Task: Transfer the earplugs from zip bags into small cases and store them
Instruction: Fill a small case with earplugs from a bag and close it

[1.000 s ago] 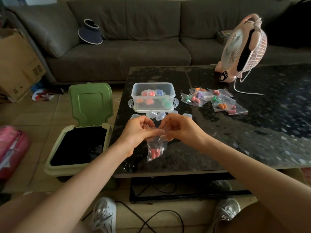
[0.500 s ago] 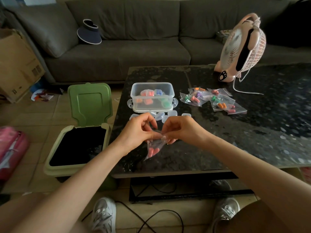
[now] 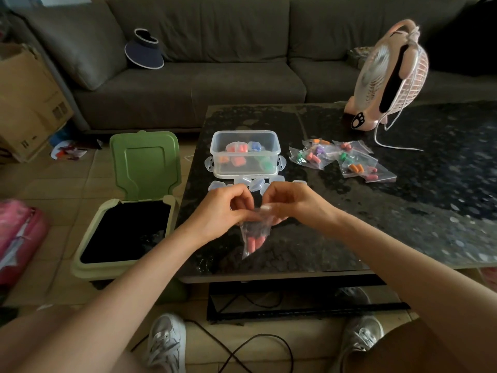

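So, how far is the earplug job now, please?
Done: several filled cases lie in the clear box. In hand: the left hand and right hand pinch the top of one zip bag holding pink earplugs, not yet emptied. Left: a pile of full bags beside the box, and empty cases in front of it.

- A small clear zip bag (image 3: 254,234) hangs upright, pinched at its top edge between the left hand (image 3: 223,211) and the right hand (image 3: 293,205).
- Pink-red earplugs (image 3: 254,242) sit low inside that bag.
- Empty clear small cases (image 3: 243,180) lie in a row just in front of the storage box.
- The clear storage box (image 3: 243,132) stands lidless and holds filled cases (image 3: 236,148) showing pink, orange, blue and green.
- A loose pile of zip bags (image 3: 341,160) lies flat to the right of the box, with orange, green, purple and red earplugs inside.
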Demonstrator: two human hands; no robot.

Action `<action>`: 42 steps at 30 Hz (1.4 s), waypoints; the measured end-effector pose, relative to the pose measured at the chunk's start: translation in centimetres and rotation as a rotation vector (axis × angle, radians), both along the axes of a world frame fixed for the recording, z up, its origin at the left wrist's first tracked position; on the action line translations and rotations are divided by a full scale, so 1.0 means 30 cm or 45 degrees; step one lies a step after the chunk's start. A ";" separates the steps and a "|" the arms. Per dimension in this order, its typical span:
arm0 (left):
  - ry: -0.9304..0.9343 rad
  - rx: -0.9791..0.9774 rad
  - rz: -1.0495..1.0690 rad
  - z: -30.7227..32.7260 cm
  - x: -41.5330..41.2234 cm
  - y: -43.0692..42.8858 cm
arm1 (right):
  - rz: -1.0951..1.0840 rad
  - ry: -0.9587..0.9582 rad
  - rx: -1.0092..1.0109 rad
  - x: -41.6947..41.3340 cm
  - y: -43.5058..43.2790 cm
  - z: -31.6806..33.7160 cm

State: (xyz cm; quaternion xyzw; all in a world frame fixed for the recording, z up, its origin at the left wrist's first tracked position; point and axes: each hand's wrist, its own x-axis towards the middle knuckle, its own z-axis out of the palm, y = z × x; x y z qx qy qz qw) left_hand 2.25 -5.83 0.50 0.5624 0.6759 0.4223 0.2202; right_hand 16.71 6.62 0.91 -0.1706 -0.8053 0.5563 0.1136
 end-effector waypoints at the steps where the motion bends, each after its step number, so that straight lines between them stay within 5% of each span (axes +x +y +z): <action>1: -0.084 0.027 0.025 0.002 -0.005 -0.001 | 0.001 -0.022 -0.047 0.000 0.005 -0.003; 7: -0.500 0.115 0.208 0.001 -0.042 -0.005 | -0.049 -0.200 -0.025 0.002 0.016 -0.020; 16: -0.439 0.133 0.492 -0.011 -0.038 0.007 | -0.051 -0.339 -0.079 -0.001 0.024 -0.002; 26: -0.385 -0.059 0.235 -0.001 -0.015 0.003 | -0.020 -0.090 -0.254 0.001 -0.012 0.007; 42: -0.304 0.032 0.173 0.012 -0.027 0.001 | -0.198 -0.176 -0.328 -0.009 0.011 0.014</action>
